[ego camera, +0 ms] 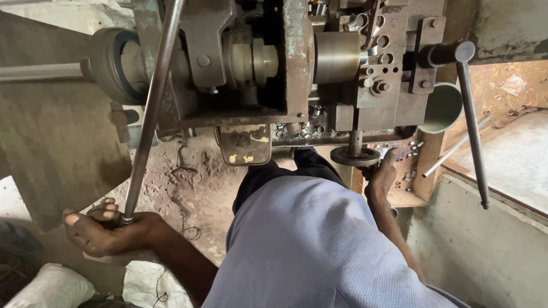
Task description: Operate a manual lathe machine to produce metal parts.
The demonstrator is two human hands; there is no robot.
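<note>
Nearest the camera is the person's pale blue shirt (308, 245), filling the lower middle of the view, with dark trousers (279, 171) showing just above it. At lower left, white sacks (54, 288) lie on the dusty floor.

The left hand (108, 231) is wrapped around the bottom end of a long steel lever bar (149, 108), fingers curled shut on it. The bar runs steeply up from the hand and passes in front of the rusty press machine (285, 63) at the top of the frame.

The right hand (381, 174) reaches forward under the machine, beside a round dark disc (355, 155) on a short vertical shaft. Its fingers lie against the disc's right edge, but whether they close on anything cannot be told from here.

Farther off, small metal parts (302, 128) are scattered on the machine's ledge. A brass-coloured cylinder (337, 57) sits in the machine's middle. To the right, a green funnel-like cup (442, 108) stands against the frame, and a thin handle rod (472, 131) hangs down from a dark knob.
</note>
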